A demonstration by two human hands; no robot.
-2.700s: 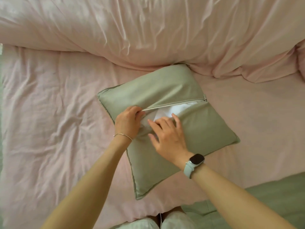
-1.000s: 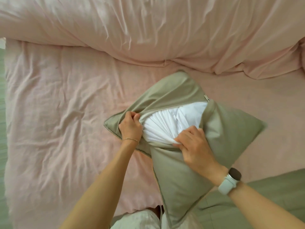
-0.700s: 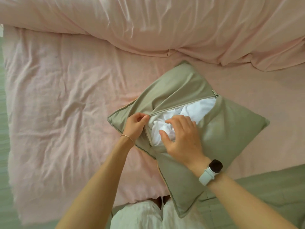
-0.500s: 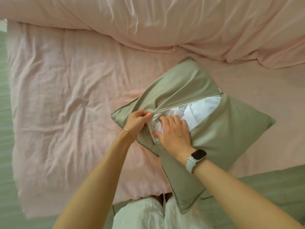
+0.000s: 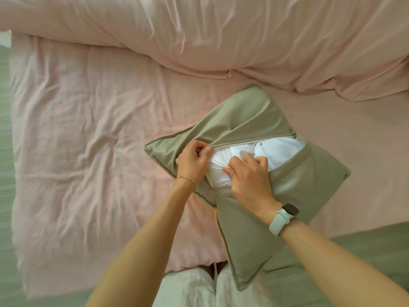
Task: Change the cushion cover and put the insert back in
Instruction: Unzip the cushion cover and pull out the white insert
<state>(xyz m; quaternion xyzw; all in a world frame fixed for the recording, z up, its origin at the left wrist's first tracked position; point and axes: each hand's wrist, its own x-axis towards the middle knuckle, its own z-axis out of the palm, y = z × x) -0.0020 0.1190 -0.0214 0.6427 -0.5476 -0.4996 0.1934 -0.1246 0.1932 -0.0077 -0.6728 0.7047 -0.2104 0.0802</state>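
Note:
A sage-green cushion cover lies on the pink bed with its zipper open; the zipper pull sits at the far right end. The white insert bulges out through the opening. My left hand grips the upper edge of the cover at the left end of the zipper. My right hand pinches a bunch of the white insert fabric in the opening. The cover's near corner hangs over the bed edge toward my legs.
A pink sheet covers the bed, with a bunched pink duvet across the far side. A green cloth lies at the lower right. My light trousers show at the bottom.
The cushion was lifted off the bed and its opening pulled wide. My right hand went from lying flat on the insert to pinching its fabric. My left hand kept its grip on the cover edge.

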